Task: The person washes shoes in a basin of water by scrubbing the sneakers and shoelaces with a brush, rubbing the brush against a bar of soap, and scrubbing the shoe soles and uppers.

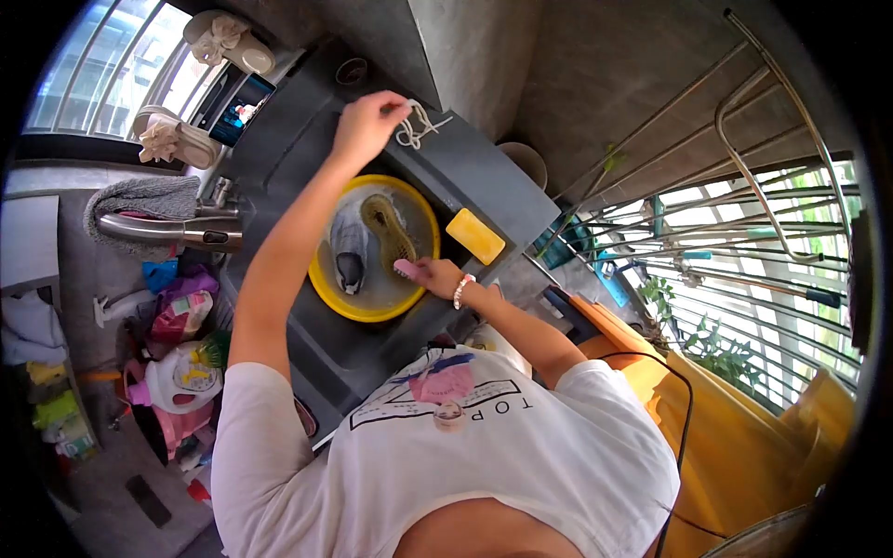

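A yellow basin (430, 200) of cloudy water stands in the dark grey sink. In it lie a grey sneaker (349, 251) and, beside it, a second shoe (381, 223) with its yellowish-brown sole facing up. My right hand (442, 277), wearing a bead bracelet, is closed around a pink brush (406, 269) at the basin's right rim, near the sole's lower end. Beyond the basin, my left hand (370, 126) pinches white shoelaces (420, 128), which rest partly on the grey ledge. A yellow block (476, 236), maybe soap or a sponge, sits right of the basin.
A metal faucet (172, 230) with a grey cloth (139, 200) is at the left. Slippers (231, 42) and a phone (244, 110) stand by the window. Detergent bottles (184, 377) crowd the lower left. A metal rack (744, 88) hangs at the right.
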Action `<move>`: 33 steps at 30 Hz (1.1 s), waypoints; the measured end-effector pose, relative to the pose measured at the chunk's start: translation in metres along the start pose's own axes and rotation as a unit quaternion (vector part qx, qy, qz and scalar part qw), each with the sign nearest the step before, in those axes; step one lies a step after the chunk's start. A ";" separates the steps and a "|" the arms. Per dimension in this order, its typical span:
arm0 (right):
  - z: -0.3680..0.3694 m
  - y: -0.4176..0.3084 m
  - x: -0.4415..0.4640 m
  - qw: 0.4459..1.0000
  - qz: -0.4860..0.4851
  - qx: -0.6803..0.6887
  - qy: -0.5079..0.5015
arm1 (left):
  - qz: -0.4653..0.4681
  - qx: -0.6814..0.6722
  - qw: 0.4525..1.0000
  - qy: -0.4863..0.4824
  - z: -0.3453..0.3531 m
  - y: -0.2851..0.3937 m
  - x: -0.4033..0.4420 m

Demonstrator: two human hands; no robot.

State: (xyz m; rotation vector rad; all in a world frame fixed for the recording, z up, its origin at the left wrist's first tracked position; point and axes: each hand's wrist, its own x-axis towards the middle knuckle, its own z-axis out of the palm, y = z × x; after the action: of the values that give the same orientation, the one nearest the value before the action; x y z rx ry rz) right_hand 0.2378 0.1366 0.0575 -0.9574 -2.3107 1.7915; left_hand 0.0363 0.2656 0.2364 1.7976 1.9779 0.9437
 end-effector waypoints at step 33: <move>0.002 0.006 0.007 0.997 -0.035 -0.045 -0.045 | -0.007 0.062 0.991 0.121 0.087 -0.045 -0.076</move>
State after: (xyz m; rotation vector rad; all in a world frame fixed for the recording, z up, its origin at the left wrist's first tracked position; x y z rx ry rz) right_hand 0.2343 0.1387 0.0489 -0.8123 -2.4648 1.7516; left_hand 0.0693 0.2149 0.1279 1.8045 2.2375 1.1017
